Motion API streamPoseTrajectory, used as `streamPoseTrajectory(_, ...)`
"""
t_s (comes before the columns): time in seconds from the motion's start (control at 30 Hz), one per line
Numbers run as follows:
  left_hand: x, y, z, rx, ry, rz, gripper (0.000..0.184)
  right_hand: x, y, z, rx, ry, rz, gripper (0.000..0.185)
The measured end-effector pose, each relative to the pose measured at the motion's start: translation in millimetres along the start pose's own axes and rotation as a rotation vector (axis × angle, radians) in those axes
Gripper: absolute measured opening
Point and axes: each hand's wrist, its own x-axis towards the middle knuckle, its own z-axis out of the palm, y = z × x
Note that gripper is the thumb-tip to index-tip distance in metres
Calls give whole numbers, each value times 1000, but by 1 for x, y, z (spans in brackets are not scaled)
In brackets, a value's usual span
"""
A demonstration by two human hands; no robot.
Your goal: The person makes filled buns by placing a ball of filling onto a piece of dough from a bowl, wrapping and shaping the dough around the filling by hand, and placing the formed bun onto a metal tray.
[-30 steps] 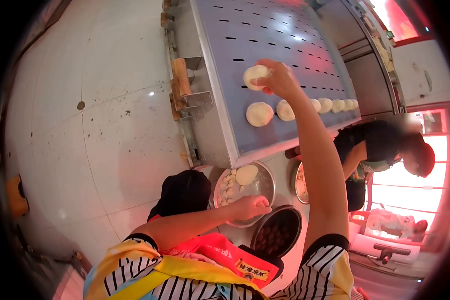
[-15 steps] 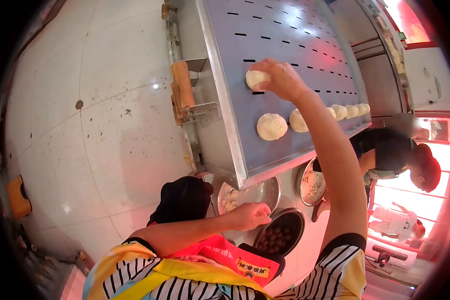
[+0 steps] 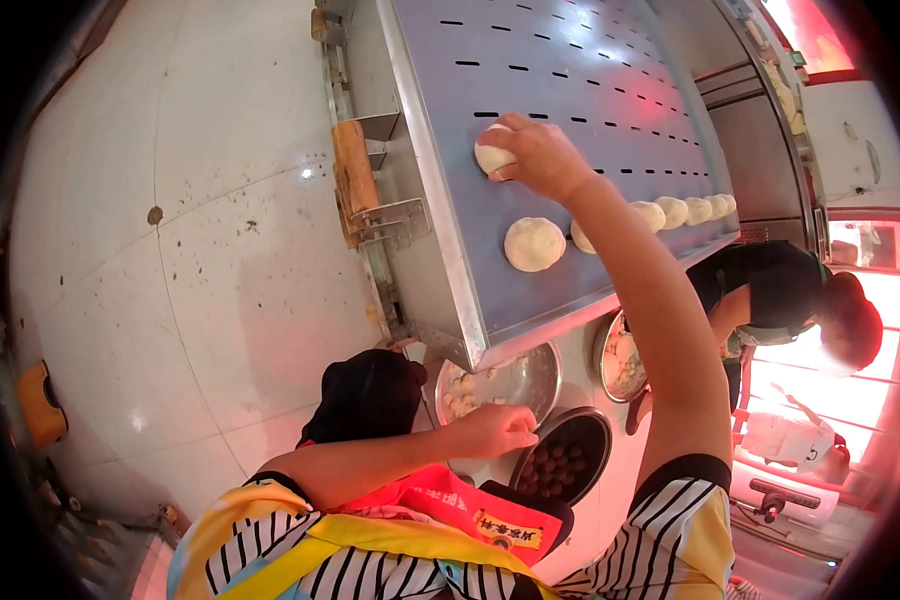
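A white dough ball [image 3: 494, 153] sits on the grey slotted tray [image 3: 530, 300], and my right hand [image 3: 540, 158] has its fingers wrapped over its top and side. Closer to the tray's front edge another dough ball [image 3: 534, 244] rests, the first of a row running to the right; my right forearm covers part of that row. My left hand [image 3: 495, 430] hovers by a steel bowl [image 3: 550, 375] of pale pieces and a dark bowl [image 3: 600, 430] of round brown balls [image 3: 552, 468]. Its fingers are curled in, and whatever they might hold is hidden.
A wooden handle [image 3: 354, 175] and metal brackets stick out from the tray unit's left side. Another steel bowl [image 3: 602, 360] with pale lumps stands to the right. A co-worker in a dark top [image 3: 770, 290] is close by on the right; another person in white [image 3: 785, 435] is further off.
My right hand and its dough ball have shifted slightly left on the tray. The view has moved a little. My left hand is almost unchanged, and the nearby co-worker has moved slightly.
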Motion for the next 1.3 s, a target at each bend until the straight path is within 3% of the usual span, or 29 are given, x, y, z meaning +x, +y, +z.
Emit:
streamPoseTrajectory(0.1, 0, 0, 2, 32, 12, -13, 40, -3, -15, -14, -131, -123, 67, 51)
streamPoseTrajectory(0.3, -1, -2, 4, 41, -11, 22, 41, -5, -32, -20, -19, 68, 394, 58)
streamPoseTrajectory(0.4, 0, 2, 2, 29, -25, 14, 42, 8, -32, -12, -63, -87, 449, 63)
streamPoseTrajectory(0.6, 2, -6, 3, 52, 10, 66, 41, -2, -14, -1, 64, 80, 261, 53)
streamPoseTrajectory(0.9, -2, -2, 2, 33, -5, 49, 37, -7, -15, 3, 142, 128, 273, 47)
streamPoseTrajectory(1.0, -5, -1, 2, 44, -9, 48, 37, -13, -28, -8, 111, 218, 336, 50)
streamPoseTrajectory(1.1, -4, -2, 2, 47, -28, 73, 37, -6, -19, -8, 95, 7, 487, 68)
streamPoseTrajectory(1.2, -4, 1, 2, 49, -25, 46, 37, -6, -21, -1, 84, 96, 375, 80)
streamPoseTrajectory(1.3, 0, 3, 2, 79, -11, 35, 38, -16, -34, -25, 28, 31, 414, 86)
